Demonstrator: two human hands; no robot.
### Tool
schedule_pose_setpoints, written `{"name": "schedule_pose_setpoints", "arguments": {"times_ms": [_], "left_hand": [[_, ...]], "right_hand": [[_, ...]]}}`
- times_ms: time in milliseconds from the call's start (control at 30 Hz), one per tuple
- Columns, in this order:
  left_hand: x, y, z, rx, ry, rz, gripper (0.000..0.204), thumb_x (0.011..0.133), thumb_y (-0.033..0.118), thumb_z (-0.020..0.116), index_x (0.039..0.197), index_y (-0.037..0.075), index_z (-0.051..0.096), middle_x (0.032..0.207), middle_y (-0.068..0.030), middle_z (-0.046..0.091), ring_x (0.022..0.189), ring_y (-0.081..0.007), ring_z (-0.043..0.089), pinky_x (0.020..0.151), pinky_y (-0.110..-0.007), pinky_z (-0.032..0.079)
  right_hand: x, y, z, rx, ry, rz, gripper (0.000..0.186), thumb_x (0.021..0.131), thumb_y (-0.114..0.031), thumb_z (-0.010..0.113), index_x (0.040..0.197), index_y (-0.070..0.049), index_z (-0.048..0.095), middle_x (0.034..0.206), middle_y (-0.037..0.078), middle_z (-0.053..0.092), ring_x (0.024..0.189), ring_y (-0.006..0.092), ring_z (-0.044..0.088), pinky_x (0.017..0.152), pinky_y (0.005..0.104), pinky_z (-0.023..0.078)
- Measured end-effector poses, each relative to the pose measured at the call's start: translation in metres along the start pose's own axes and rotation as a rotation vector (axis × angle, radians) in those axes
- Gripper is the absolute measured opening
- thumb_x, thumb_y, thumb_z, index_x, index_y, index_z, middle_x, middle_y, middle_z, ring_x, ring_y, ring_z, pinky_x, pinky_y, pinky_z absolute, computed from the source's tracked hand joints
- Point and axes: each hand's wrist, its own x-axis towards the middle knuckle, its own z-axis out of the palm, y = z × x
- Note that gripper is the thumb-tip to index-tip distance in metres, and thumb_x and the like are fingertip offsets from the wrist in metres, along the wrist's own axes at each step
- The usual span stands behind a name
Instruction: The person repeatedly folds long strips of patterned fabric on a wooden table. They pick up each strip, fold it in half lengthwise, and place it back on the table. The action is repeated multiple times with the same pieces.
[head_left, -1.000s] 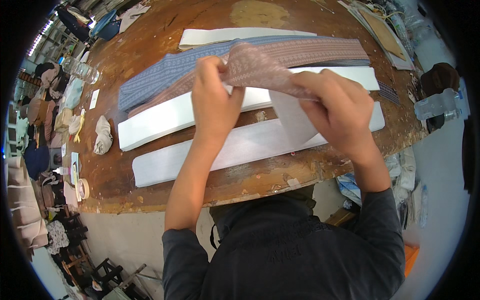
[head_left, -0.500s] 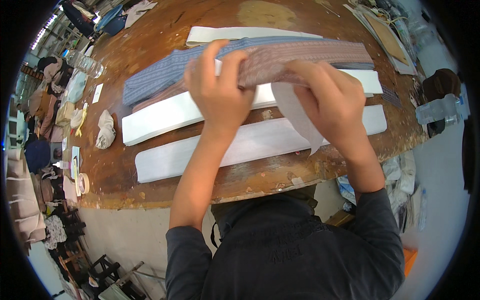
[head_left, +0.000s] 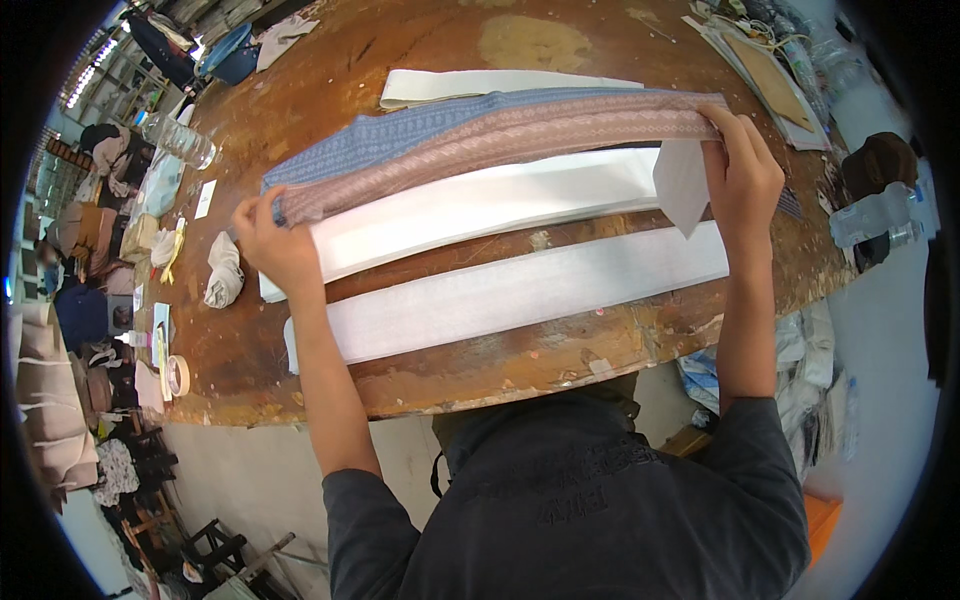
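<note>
Left hand (head_left: 272,240) closed on the left end of the pink strip (head_left: 500,150); right hand (head_left: 742,175) closed on its right end. Strip held stretched between both hands, over the far half of the bench (head_left: 330,90). A blue strip (head_left: 420,130) runs along the pink strip's far edge, touching it; whether the two are joined or only overlapping cannot be told from this view. A small white piece (head_left: 680,185) hangs at the right hand, below the pink strip's right end.

Three white strips lie flat on the bench: one (head_left: 480,85) beyond the blue strip, partly under it; one (head_left: 480,205) just below the held strip; one (head_left: 510,295) nearest the bench's front edge, apart from the middle one.

Left part of the bench: crumpled white cloth (head_left: 222,272), tape roll (head_left: 177,376) near the front edge, clear bottle (head_left: 180,140) lying farther back. Person's dark sleeves and torso fill the lower view.
</note>
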Motion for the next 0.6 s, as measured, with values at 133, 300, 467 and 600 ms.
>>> {"name": "schedule_pose_setpoints", "arguments": {"times_ms": [133,300,467,600], "left_hand": [[-0.001,-0.031,-0.022,0.046,0.01,-0.058,0.038,0.068,-0.009,0.061,0.101,0.009,0.069,0.105,-0.0077,0.057,0.099,-0.028,0.057,0.087,-0.037,0.047],[0.007,-0.055,-0.071,-0.029,0.073,0.041,0.033,0.075,-0.011,0.059,0.104,0.003,0.068,0.099,-0.0095,0.066,0.093,-0.0238,0.063,0.086,-0.032,0.049],[-0.001,-0.081,-0.128,-0.379,-0.111,-0.095,0.023,0.084,-0.01,0.059,0.104,-0.002,0.065,0.101,-0.0108,0.066,0.091,-0.019,0.064,0.084,-0.03,0.051],[-0.013,-0.113,-0.161,-0.49,-0.035,-0.2,0.02,0.086,-0.007,0.061,0.106,-0.002,0.063,0.099,-0.0127,0.065,0.09,-0.0208,0.064,0.084,-0.032,0.052]], "right_hand": [[-0.013,0.017,0.0,-0.074,0.018,0.075,0.027,0.079,0.0,0.066,0.104,-0.01,0.066,0.09,0.008,0.067,0.075,0.0273,0.065,0.065,0.0333,0.052],[-0.033,0.043,-0.01,-0.135,0.068,0.227,0.03,0.081,0.003,0.062,0.108,-0.008,0.064,0.097,0.011,0.068,0.078,0.0264,0.067,0.068,0.0336,0.052],[-0.055,0.079,-0.029,-0.19,0.12,0.248,0.035,0.081,0.005,0.058,0.113,-0.007,0.066,0.102,0.009,0.07,0.081,0.0209,0.068,0.073,0.0324,0.052],[-0.088,0.107,-0.045,-0.058,0.088,0.612,0.031,0.083,0.003,0.057,0.109,-0.005,0.07,0.101,0.006,0.07,0.091,0.0087,0.063,0.079,0.0251,0.049]]}}
